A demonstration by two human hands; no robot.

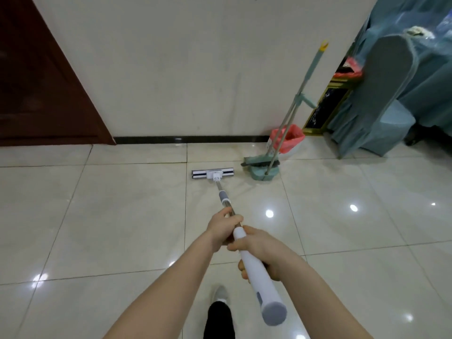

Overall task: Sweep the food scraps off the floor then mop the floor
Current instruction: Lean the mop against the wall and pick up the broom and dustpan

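Head-mounted view, elements listed from largest to smallest. A glossy floor of large pale square tiles with thin dark grout lines reflects ceiling lights as bright spots; no scraps can be made out on it. Behind it rises a plain matte cream wall, edged at the bottom by a narrow black baseboard. A dark reddish-brown wooden door fills the upper left. At the upper right stand chairs in draped grey-blue fabric covers, rounded at the top, beside a gold-framed bin lined with black plastic. Two bare forearms extend from the bottom edge. A mop runs diagonally up the centre: a thick white plastic grip with a grey end cap, a slim metal shaft with a grey collar, and a flat rectangular white-and-dark mop head lying on the tile near the baseboard. The right hand is wrapped around the white grip; the left hand is clenched around the metal shaft just ahead of it. To the right of the mop head, a teal broom and dustpan set leans against the wall, next to a small bin with a pink plastic liner. A grey shoe and dark trouser leg show below.
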